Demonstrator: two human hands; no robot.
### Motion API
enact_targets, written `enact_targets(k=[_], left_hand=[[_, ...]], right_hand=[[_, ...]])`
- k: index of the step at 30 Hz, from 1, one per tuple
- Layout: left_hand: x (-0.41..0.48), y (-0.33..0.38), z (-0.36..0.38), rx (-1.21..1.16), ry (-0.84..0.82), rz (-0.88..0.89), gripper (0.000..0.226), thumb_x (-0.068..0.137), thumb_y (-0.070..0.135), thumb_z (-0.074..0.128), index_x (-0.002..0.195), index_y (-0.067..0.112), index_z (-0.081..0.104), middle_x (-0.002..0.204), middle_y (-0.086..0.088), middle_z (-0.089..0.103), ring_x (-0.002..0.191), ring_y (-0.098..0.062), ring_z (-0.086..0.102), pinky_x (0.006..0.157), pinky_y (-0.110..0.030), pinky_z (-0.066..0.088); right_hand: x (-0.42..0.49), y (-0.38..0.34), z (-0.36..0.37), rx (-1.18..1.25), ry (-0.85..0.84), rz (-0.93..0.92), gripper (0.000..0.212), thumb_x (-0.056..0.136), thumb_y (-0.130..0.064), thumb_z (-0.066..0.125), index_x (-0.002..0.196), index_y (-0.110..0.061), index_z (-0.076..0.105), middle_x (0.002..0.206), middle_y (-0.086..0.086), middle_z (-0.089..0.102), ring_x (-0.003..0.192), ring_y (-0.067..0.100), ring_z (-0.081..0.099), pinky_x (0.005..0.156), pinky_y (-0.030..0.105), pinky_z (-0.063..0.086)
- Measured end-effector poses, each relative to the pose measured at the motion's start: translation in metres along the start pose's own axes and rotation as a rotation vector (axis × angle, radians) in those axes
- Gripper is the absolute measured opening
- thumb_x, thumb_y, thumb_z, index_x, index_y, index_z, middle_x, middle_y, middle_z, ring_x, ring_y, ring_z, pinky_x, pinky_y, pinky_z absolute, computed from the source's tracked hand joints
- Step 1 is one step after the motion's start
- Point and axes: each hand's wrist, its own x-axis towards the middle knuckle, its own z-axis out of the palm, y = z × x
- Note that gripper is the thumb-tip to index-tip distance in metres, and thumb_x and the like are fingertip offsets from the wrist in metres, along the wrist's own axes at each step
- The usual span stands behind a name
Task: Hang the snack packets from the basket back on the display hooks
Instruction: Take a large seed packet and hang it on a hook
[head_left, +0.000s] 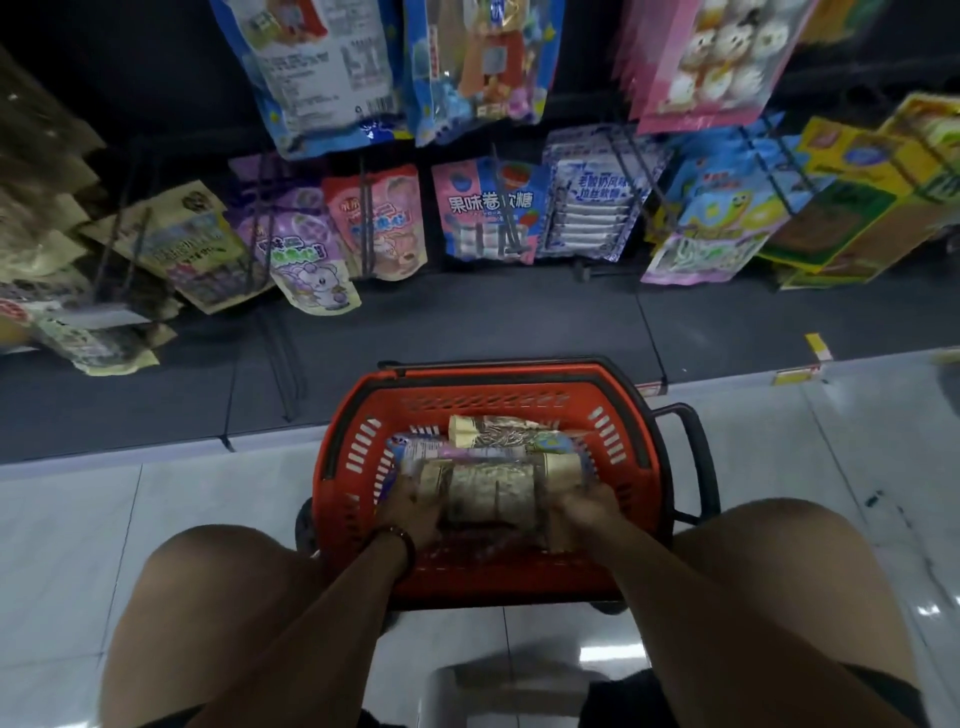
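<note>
A red shopping basket (483, 402) stands on the floor between my knees, in front of the display. Several snack packets lie inside it. The nearest is a stack of beige packets (491, 491) lying crosswise. My left hand (415, 514) grips the stack's left end and my right hand (579, 512) grips its right end, both inside the basket. A second beige packet (493, 430) and a blue-purple packet (447, 452) lie behind the stack. Display hooks (366, 223) on the dark rack above the basket carry hanging packets.
Rows of bright snack packets hang on the rack: pink (491, 210), white-blue (597, 200), purple (304, 244), brown ones (192, 244) at left, yellow-green (872, 197) at right. The rack's dark base (467, 322) runs behind the basket. My bare knees flank the basket on the white tiled floor (156, 509).
</note>
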Motion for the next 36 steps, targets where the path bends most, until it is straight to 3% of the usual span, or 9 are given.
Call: enact_targets(k=[5,8,13,16,21,23,27,33,36], left_hand=[[-0.022,0.011,0.002,-0.097,-0.039,-0.039,0.059,0.068,0.049,0.083,0.123,0.037,0.067,0.101,0.011,0.080,0.095,-0.018,0.076,0.079,-0.050,0.065],[-0.083,0.063,-0.017,-0.302,0.017,-0.122,0.037,0.083,0.037,0.084,0.117,0.025,0.073,0.094,0.007,0.076,0.097,-0.020,0.071,0.087,-0.039,0.061],[-0.118,0.076,-0.051,-0.503,-0.141,-0.143,0.068,0.063,0.040,0.098,0.120,0.011,0.073,0.116,-0.012,0.078,0.109,-0.035,0.074,0.099,-0.057,0.057],[-0.146,0.094,-0.069,-0.587,-0.306,-0.078,0.048,0.082,0.019,0.086,0.126,0.006,0.071,0.121,-0.018,0.075,0.114,-0.039,0.071,0.102,-0.058,0.054],[-0.180,0.105,-0.078,-0.848,-0.315,0.068,0.049,0.087,0.013,0.078,0.133,0.006,0.066,0.134,-0.017,0.069,0.123,-0.040,0.066,0.108,-0.065,0.047],[-0.194,0.114,-0.072,-0.920,-0.301,0.138,0.053,0.085,0.015,0.079,0.136,0.013,0.065,0.135,-0.014,0.069,0.127,-0.041,0.063,0.107,-0.071,0.044],[-0.225,0.144,-0.050,-0.988,-0.260,0.269,0.058,0.084,0.008,0.077,0.139,0.016,0.060,0.132,-0.014,0.071,0.123,-0.040,0.066,0.104,-0.069,0.048],[-0.257,0.187,-0.061,-0.824,-0.271,0.364,0.065,0.079,0.021,0.085,0.139,0.014,0.060,0.130,-0.013,0.072,0.116,-0.035,0.071,0.103,-0.054,0.055],[-0.269,0.199,-0.085,-0.706,0.050,0.403,0.079,0.072,0.030,0.094,0.140,0.020,0.054,0.141,0.000,0.058,0.113,-0.023,0.066,0.094,-0.043,0.055]], right_hand=[[-0.022,-0.008,-0.004,-0.003,-0.007,0.055,0.019,0.105,-0.002,0.052,0.101,-0.008,0.068,0.102,0.016,0.071,0.078,0.031,0.066,0.064,0.032,0.060],[-0.036,-0.012,-0.010,-0.142,0.009,-0.026,0.028,0.097,0.003,0.065,0.122,-0.009,0.070,0.096,0.007,0.075,0.090,0.031,0.073,0.084,0.043,0.063],[-0.071,-0.043,-0.031,-0.087,-0.097,-0.174,0.047,0.098,0.004,0.067,0.142,-0.014,0.062,0.117,0.000,0.072,0.097,0.017,0.069,0.085,0.031,0.056],[-0.092,-0.064,-0.046,-0.048,-0.184,-0.287,0.034,0.096,0.006,0.069,0.123,-0.015,0.072,0.104,0.001,0.079,0.083,0.014,0.070,0.069,0.026,0.056],[-0.126,-0.091,-0.066,0.391,-0.366,-0.247,0.029,0.096,-0.028,0.075,0.123,-0.018,0.076,0.128,0.011,0.075,0.117,0.037,0.069,0.110,0.053,0.053],[-0.145,-0.090,-0.063,0.571,-0.417,-0.216,0.030,0.098,-0.035,0.070,0.123,-0.019,0.068,0.121,0.012,0.073,0.114,0.035,0.069,0.109,0.050,0.052],[-0.184,-0.092,-0.032,0.438,-0.507,-0.316,0.057,0.079,-0.042,0.087,0.124,-0.019,0.060,0.114,0.005,0.073,0.104,0.028,0.075,0.085,0.046,0.062],[-0.199,-0.127,-0.016,0.461,-0.458,-0.438,0.098,0.063,-0.044,0.102,0.144,-0.021,0.052,0.146,0.012,0.064,0.133,0.041,0.062,0.109,0.075,0.043],[-0.200,-0.146,-0.022,0.415,-0.408,-0.525,0.118,0.053,-0.052,0.104,0.150,-0.018,0.047,0.152,0.009,0.059,0.136,0.035,0.060,0.115,0.067,0.043]])
